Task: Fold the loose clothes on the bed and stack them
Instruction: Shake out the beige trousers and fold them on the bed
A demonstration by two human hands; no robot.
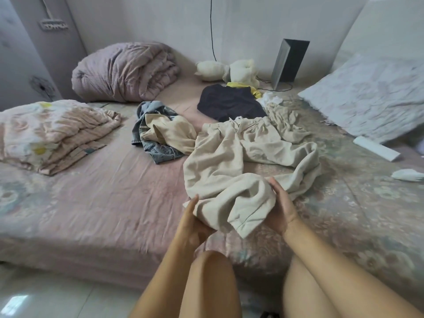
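Cream trousers (231, 157) lie crumpled across the middle of the bed (103, 198), waistband toward the far side. My left hand (195, 223) and my right hand (281, 210) each grip the near leg end of these trousers, lifted slightly off the sheet. Behind them to the left sits a heap of blue jeans (158, 150) with a beige garment (169, 131) on top. A dark navy garment (229, 103) lies flat farther back, with a yellow piece (254, 90) at its far edge. A crumpled beige cloth (284, 125) rests to the right.
A folded floral quilt (46, 134) lies at the left, a rolled mauve duvet (124, 70) at the back. A white plush toy (229, 70) and a grey panel (289, 63) stand by the wall. A pale pillow (371, 97) and white box (376, 148) sit right.
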